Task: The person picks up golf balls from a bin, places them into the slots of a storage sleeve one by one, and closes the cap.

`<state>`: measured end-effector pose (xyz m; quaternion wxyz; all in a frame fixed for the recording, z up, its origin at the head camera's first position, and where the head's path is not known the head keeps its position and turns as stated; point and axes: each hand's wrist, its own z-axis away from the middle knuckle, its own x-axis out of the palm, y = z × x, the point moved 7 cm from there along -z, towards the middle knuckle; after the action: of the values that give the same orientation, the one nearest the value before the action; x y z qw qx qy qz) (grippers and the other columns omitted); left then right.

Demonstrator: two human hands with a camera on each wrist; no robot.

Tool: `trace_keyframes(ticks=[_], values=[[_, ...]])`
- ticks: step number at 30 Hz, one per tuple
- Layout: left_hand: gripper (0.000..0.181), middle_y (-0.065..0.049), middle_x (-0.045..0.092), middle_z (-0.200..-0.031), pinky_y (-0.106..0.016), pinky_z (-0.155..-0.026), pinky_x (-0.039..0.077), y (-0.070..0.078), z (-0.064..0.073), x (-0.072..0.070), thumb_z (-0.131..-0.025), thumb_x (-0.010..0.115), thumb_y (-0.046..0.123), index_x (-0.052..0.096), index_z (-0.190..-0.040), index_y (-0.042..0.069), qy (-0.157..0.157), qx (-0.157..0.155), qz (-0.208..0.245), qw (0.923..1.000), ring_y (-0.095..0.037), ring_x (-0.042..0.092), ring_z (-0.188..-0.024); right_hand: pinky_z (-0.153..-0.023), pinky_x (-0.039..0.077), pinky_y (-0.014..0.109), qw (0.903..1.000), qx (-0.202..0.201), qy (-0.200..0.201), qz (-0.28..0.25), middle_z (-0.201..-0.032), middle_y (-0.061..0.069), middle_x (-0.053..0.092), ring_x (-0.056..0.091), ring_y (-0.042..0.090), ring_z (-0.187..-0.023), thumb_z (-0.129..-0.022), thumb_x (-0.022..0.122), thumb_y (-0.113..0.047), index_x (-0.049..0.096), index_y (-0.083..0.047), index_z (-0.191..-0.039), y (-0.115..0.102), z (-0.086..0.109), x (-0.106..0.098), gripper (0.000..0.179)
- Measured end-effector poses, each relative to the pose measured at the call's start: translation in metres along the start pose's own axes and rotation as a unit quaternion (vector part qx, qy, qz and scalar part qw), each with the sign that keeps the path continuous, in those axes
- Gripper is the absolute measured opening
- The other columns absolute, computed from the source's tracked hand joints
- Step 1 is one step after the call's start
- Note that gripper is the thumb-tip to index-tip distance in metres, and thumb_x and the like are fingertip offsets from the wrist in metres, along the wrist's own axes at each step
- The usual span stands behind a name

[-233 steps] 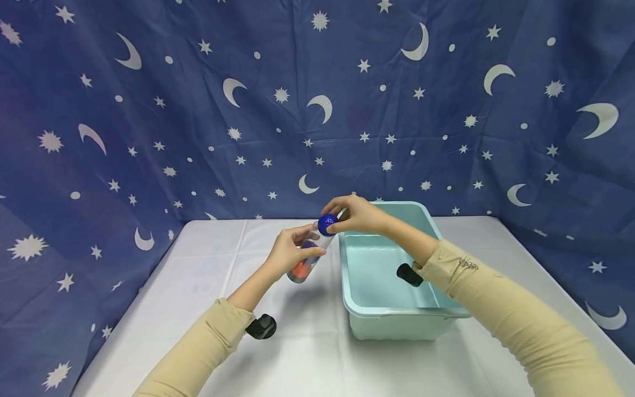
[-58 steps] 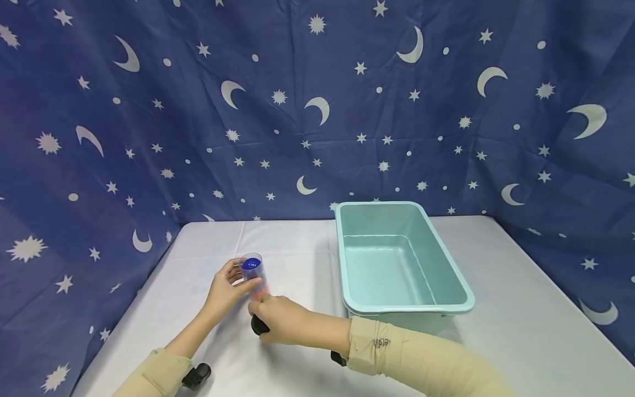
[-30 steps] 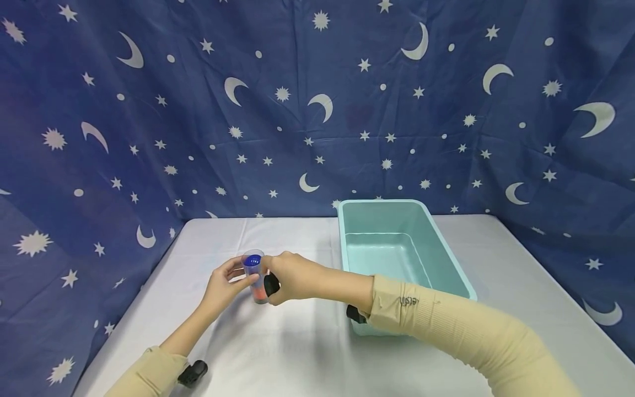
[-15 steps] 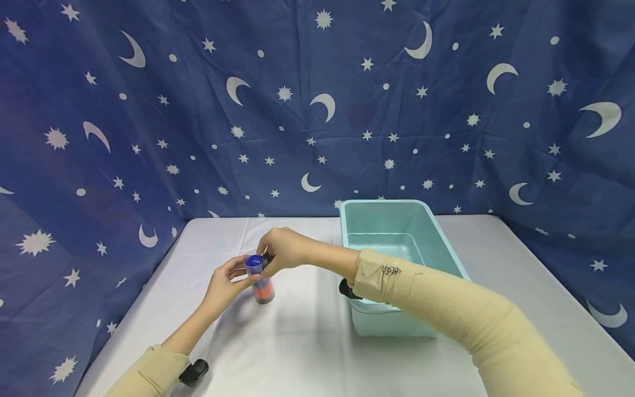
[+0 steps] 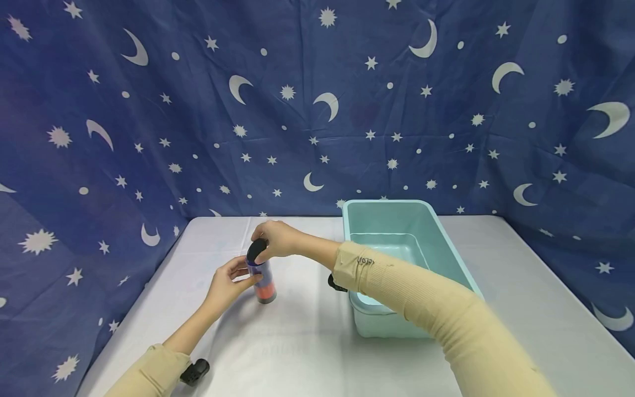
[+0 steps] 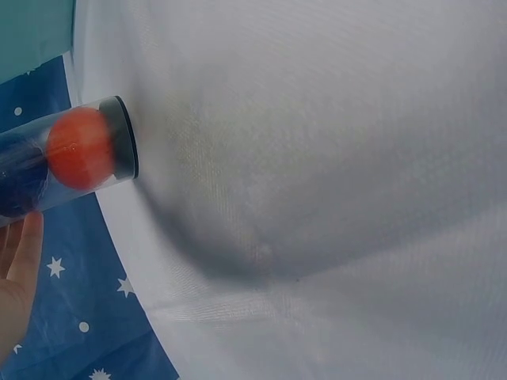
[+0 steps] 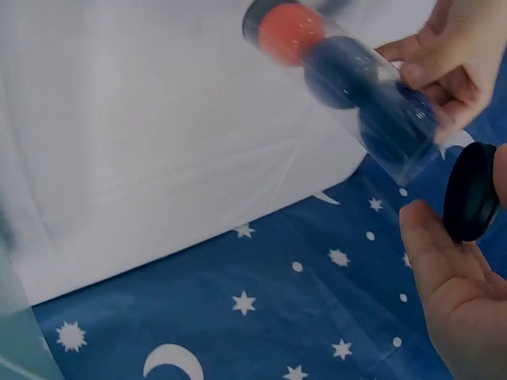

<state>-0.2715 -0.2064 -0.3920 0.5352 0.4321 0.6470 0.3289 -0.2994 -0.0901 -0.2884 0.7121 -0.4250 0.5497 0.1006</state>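
Note:
My left hand (image 5: 225, 284) grips a clear tube (image 5: 265, 271), which leans slightly, its dark base down. Whether that base touches the table cannot be told. Inside, an orange ball (image 6: 79, 148) lies at the bottom. Two dark blue balls, a middle one (image 7: 341, 71) and a top one (image 7: 396, 125), are stacked over it. My right hand (image 5: 281, 240) pinches a round black lid (image 5: 256, 251) between thumb and fingers, tilted just above the tube's open end. The right wrist view shows a small gap between lid (image 7: 469, 192) and tube.
A pale teal bin (image 5: 392, 325) stands right of the tube on the white-covered table (image 5: 297, 353), partly behind my right forearm. A dark blue curtain (image 5: 278, 121) with moons and stars hangs behind. Black wrist cameras (image 5: 195, 372) sit at both cuffs.
Earlier the right hand held a blue ball at the tube's mouth; that ball is now inside. The tube went left. The right hand took the black lid and raised it over the tube's top.

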Motion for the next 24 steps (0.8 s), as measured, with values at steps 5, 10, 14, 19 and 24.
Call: trace_keyframes(ticks=[5,10,14,19,24], values=[[0.046,-0.022,0.065,-0.114,-0.032,-0.088,0.054,-0.003,-0.001,0.001,-0.079,0.074,0.005,0.057,-0.121,-0.001,0.003,0.009,-0.004,0.9999,-0.024,0.067,-0.097,-0.097,0.047,0.028,0.9996,0.007,-0.027,0.01,-0.124,0.012,0.062,0.058,0.023,-0.117,-0.082,0.073,-0.011,0.054,-0.001,-0.123,0.007,-0.004,0.013,0.046],[0.046,-0.021,0.064,-0.114,-0.035,-0.089,0.053,-0.004,-0.001,0.001,-0.08,0.074,0.008,0.057,-0.122,0.0,-0.001,0.012,-0.003,0.9999,-0.022,0.066,-0.098,-0.098,0.046,0.028,0.999,0.009,-0.03,0.031,-0.124,0.013,0.061,0.056,0.023,-0.119,-0.082,0.073,-0.013,0.054,-0.002,-0.12,0.01,-0.006,0.017,0.044],[0.046,-0.021,0.064,-0.115,-0.036,-0.089,0.053,-0.005,-0.001,0.002,-0.08,0.074,0.008,0.057,-0.123,0.0,-0.001,0.011,-0.001,0.9999,-0.029,0.065,-0.101,-0.094,0.048,0.026,0.9981,0.007,-0.014,0.06,-0.117,0.013,0.063,0.058,0.023,-0.112,-0.078,0.078,-0.015,0.061,-0.001,-0.113,0.009,-0.007,0.014,0.041],[0.045,-0.021,0.064,-0.116,-0.039,-0.091,0.052,-0.004,-0.002,0.002,-0.08,0.074,0.007,0.057,-0.122,0.0,0.001,0.017,0.001,0.9999,-0.022,0.065,-0.1,-0.088,0.049,0.023,0.9966,0.005,-0.008,0.082,-0.111,0.01,0.067,0.061,0.02,-0.104,-0.075,0.081,-0.017,0.061,-0.002,-0.118,0.007,-0.01,0.015,0.05],[0.045,-0.021,0.063,-0.117,-0.041,-0.092,0.051,-0.002,-0.001,0.0,-0.08,0.074,0.007,0.057,-0.121,-0.001,-0.003,0.031,0.007,0.9995,0.001,0.061,-0.095,-0.086,0.049,0.022,0.994,-0.006,-0.014,0.108,-0.11,0.007,0.068,0.06,0.017,-0.103,-0.074,0.081,-0.017,0.065,-0.007,-0.116,0.003,-0.015,0.018,0.046]])
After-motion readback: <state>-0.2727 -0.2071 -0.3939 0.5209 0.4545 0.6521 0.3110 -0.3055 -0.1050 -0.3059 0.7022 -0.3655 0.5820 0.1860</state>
